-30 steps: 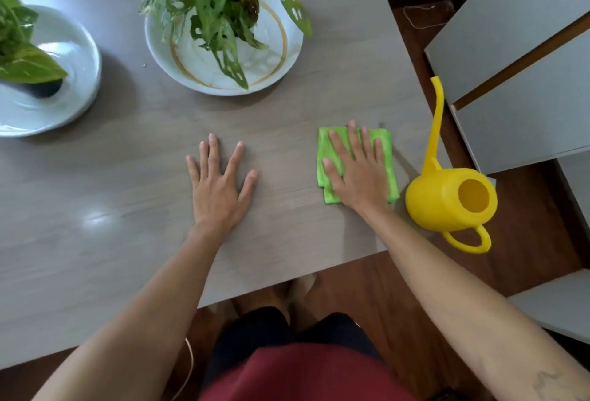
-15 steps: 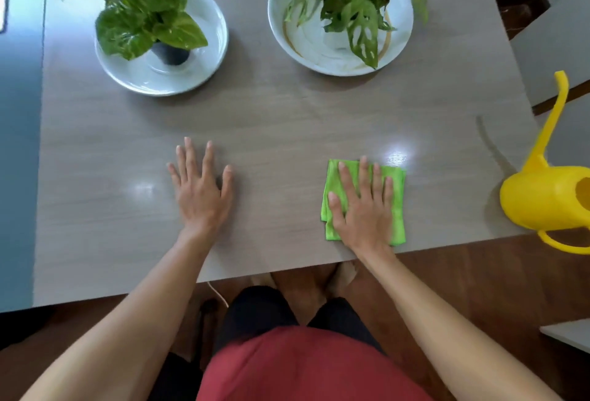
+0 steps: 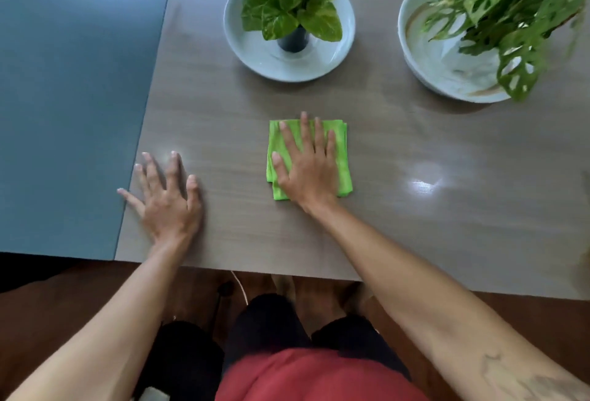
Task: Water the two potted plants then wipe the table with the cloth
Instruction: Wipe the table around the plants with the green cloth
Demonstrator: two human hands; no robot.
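Head | right hand (image 3: 308, 171) flat on cloth (image 3: 343, 161), slid left | left hand (image 3: 166, 199) flat, table (image 3: 415, 241) edge

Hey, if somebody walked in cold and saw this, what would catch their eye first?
Probably the bright green cloth in the middle of the brown table, with the right hand pressed flat on it. Next, the two leafy potted plants at the far edge: a broad-leaved plant in a white dish and a holey-leaved plant in a dish to its right. The left hand rests spread near the table's left edge.
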